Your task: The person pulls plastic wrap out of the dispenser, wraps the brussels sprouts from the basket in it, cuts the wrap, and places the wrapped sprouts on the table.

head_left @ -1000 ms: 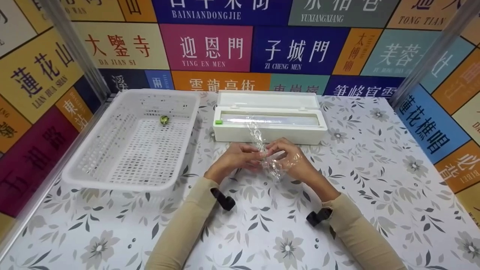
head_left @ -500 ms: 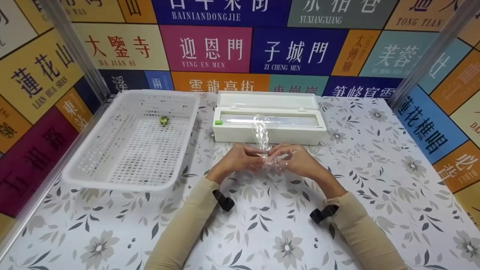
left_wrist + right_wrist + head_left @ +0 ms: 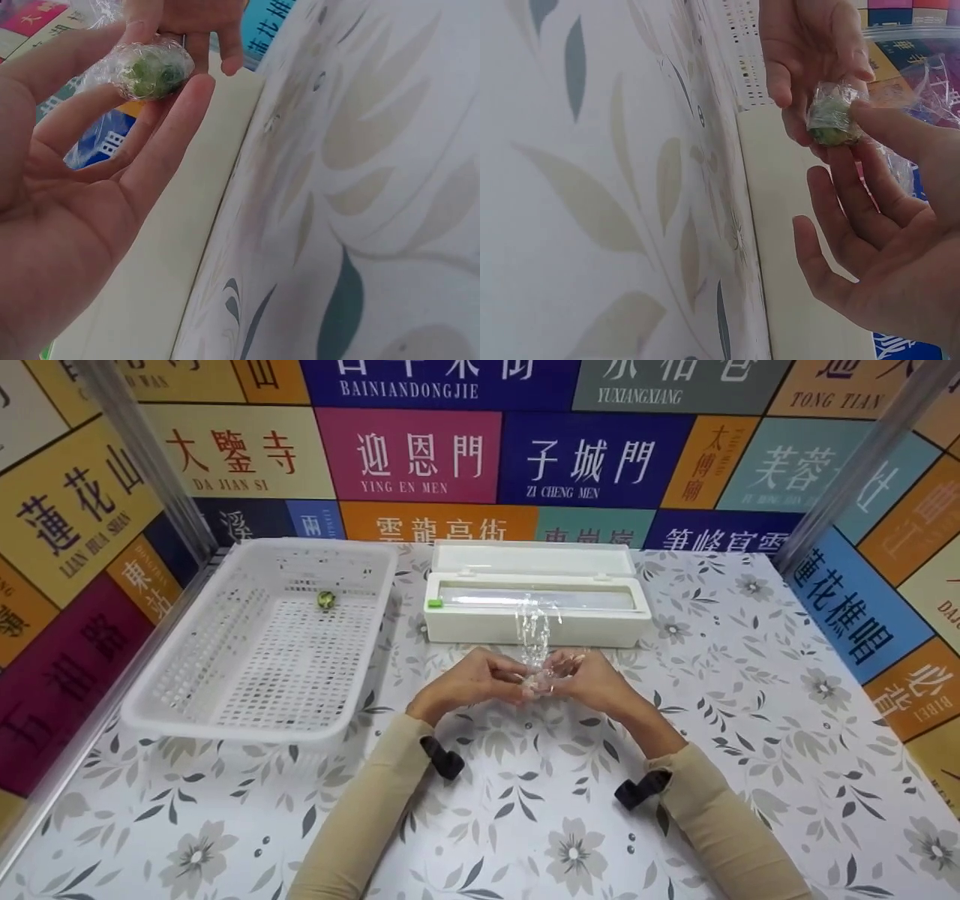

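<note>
Wrapping looked almost done: my left hand (image 3: 469,681) and right hand (image 3: 592,681) pinched the small green ball (image 3: 150,71) above the worktop (image 3: 525,810), film (image 3: 532,626) uncut from its dispenser (image 3: 537,615).

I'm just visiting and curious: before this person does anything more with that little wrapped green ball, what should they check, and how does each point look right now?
1. Green ball covered in cling film: ok, film shows all round it in both wrist views.
2. Grip on the ball: ok, the left hand and right hand both pinch it between fingertips.
3. Film cut free from the dispenser box: not ok, a twisted strand runs from the ball up to the roll.
4. Dispenser lid open: ok.
5. Basket has room: ok, only one small green ball lies in it.
6. Wrap sealed underneath: cannot tell, fingers hide it.
</note>
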Tool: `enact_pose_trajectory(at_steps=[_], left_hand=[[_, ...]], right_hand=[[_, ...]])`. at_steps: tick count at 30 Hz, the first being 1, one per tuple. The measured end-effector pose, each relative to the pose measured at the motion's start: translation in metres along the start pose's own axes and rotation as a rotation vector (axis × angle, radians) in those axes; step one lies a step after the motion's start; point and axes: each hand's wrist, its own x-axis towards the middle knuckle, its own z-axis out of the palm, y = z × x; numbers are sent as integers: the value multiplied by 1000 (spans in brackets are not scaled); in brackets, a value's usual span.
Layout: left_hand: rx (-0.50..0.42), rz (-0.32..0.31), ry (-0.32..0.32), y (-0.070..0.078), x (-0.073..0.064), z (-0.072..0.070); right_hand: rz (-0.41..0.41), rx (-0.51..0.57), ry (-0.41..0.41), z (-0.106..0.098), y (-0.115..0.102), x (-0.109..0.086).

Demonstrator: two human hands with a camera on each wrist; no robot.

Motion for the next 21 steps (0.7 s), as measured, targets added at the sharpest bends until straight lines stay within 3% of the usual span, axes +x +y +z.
enact_pose_trajectory(at_steps=[5,10,16,21], left_hand=[[33,-10,-13,-5,0,3],[12,-83,20,-10,0,0],[8,-104,68,-12,0,-3],[-45,-90,40,-12,-2,-5]], right_hand=[[49,22,-95,0,2,-1],[111,151,-160,-2,3,-3],[161,244,-122,-2,4,-2],[175,196,-86,2,6,0]])
